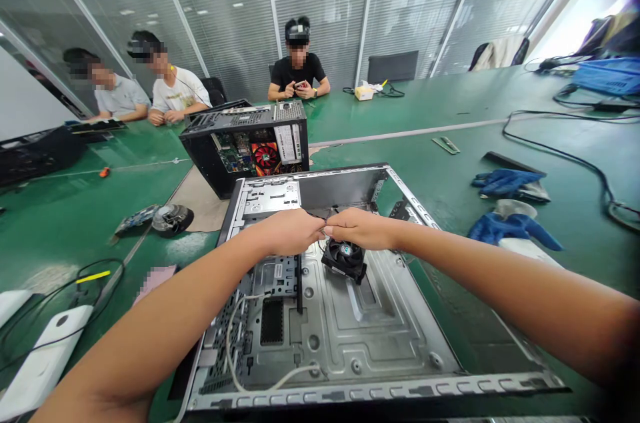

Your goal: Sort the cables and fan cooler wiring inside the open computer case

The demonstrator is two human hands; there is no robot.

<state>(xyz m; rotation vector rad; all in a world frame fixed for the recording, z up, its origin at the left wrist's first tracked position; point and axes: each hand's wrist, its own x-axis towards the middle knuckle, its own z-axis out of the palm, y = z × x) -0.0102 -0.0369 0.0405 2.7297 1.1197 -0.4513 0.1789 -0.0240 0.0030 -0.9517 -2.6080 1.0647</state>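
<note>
My L hand (295, 231) & R hand (357, 228) meet, both pinching thin wire (324, 217); black fan (345, 257) just below, inside open case (395, 329). Looks mostly stripped; metal cage (281, 275) & pale cable (230, 343) still in.

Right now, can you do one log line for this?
left hand and right hand: meeting, grip unclear | black fan: just below them | open computer case: beneath fan

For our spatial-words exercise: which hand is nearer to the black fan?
Right. In view, the right hand is just above the black fan; the left hand is farther off, to its upper left.
</note>
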